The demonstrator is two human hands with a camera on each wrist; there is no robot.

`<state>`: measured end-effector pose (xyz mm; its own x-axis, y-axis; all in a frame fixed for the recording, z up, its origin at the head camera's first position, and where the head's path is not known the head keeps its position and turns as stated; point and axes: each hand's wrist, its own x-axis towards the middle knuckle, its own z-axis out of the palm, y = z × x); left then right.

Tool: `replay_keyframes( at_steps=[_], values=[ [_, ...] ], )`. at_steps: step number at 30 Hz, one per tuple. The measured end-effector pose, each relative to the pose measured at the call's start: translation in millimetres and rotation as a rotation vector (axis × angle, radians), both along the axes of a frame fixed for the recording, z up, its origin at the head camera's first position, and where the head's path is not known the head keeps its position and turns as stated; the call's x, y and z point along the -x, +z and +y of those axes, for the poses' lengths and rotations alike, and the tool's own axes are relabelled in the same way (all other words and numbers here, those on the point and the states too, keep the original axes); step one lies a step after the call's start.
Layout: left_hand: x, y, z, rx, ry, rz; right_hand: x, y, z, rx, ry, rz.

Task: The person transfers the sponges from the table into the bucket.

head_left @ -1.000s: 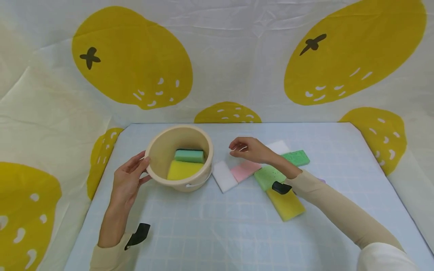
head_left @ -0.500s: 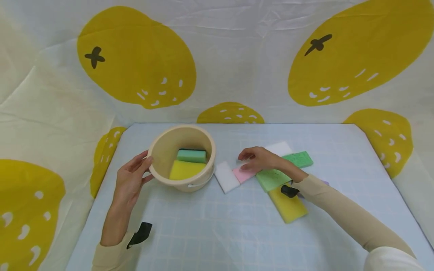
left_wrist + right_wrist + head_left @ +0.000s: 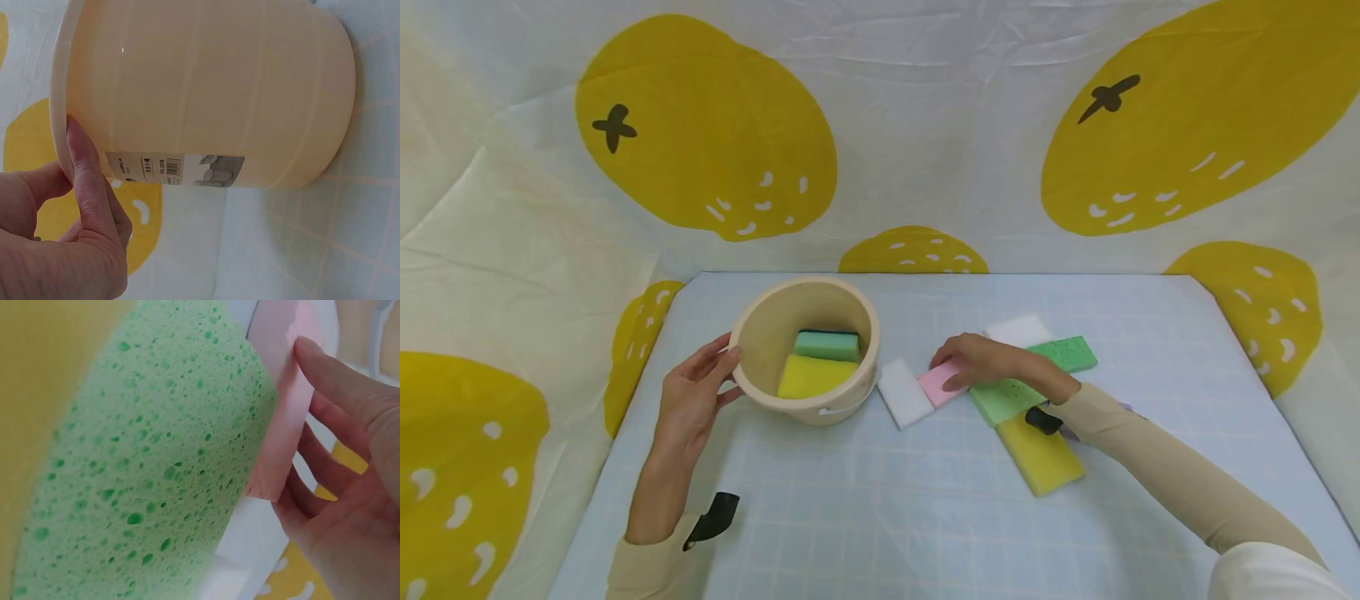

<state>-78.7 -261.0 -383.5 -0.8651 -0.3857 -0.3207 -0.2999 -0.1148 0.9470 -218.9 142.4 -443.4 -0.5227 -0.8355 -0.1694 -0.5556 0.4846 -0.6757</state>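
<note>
Between the white sponge (image 3: 904, 393) and the light green sponge (image 3: 1000, 400), on the table (image 3: 820, 508), we find the pink sponge (image 3: 936, 386) pinched between thumb and fingers of the right hand (image 3: 983, 357). We judge that lifting it could drag the green one, should their edges overlap; we cannot tell whether they do. The left hand (image 3: 691, 404) grips the rim of the bucket (image 3: 766, 335); uneven pressure there might tip it.

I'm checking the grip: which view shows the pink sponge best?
The right wrist view: the pink sponge appears close up, pinched by the right hand. The head view shows it small, partly hidden by that hand; the left wrist view lacks it.
</note>
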Motion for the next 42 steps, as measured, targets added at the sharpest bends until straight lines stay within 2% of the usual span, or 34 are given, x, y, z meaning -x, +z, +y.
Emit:
replay_keyframes(
  at_steps=[9, 12, 18, 28, 36, 42],
  values=[
    [-1.0, 0.8, 1.0, 0.001, -0.001, -0.011, -1.4, 5.5, -0.9, -0.003, 0.07, 0.03],
    [-1.1, 0.8, 0.9, -0.008, 0.0, -0.008, -1.6, 13.4, -0.6, 0.004, 0.091, 0.059],
    [-0.8, 1.2, 0.2, -0.02, 0.002, -0.003, 0.5, 30.7, 1.6, 0.082, 0.118, 0.04],
    [-0.3, 1.9, 0.2, -0.017, -0.001, 0.01, 1.7, 52.6, 7.9, 0.08, 0.082, 0.09],
    [-1.7, 1.6, 0.0, -0.015, -0.002, 0.022, 2.6, 71.9, 7.7, 0.077, 0.006, 0.013],
    [-2.1, 1.1, 0.2, -0.029, -0.013, 0.036, 2.9, 84.4, 7.5, 0.117, -0.026, 0.039]
  ],
)
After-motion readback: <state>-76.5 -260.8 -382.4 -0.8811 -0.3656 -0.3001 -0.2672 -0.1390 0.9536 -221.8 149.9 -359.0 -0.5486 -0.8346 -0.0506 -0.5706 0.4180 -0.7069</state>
